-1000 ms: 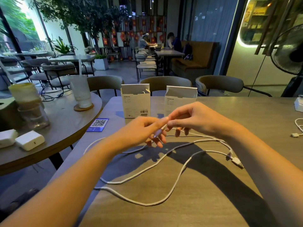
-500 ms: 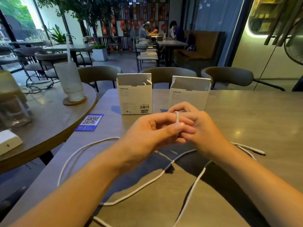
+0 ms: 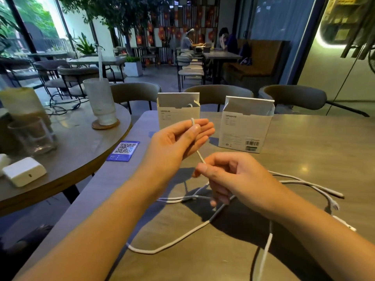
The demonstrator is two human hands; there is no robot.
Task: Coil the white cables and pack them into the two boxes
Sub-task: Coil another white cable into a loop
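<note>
Coiling barely begun. Left hand (image 3: 180, 138), mid-frame, pinned the cable (image 3: 199, 156) end under its thumb against straight fingers. Right hand (image 3: 229, 175), lower and apart, pinched the same thin, limp, round cord. The rest trailed loose over the smooth tabletop (image 3: 304, 142). Next: wrap loops around the left fingers. Two open card boxes (image 3: 243, 126) stood behind.

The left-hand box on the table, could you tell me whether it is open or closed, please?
Open. The left box stands upright with its top flap raised, and a bit of white cable shows inside the mouth.
</note>
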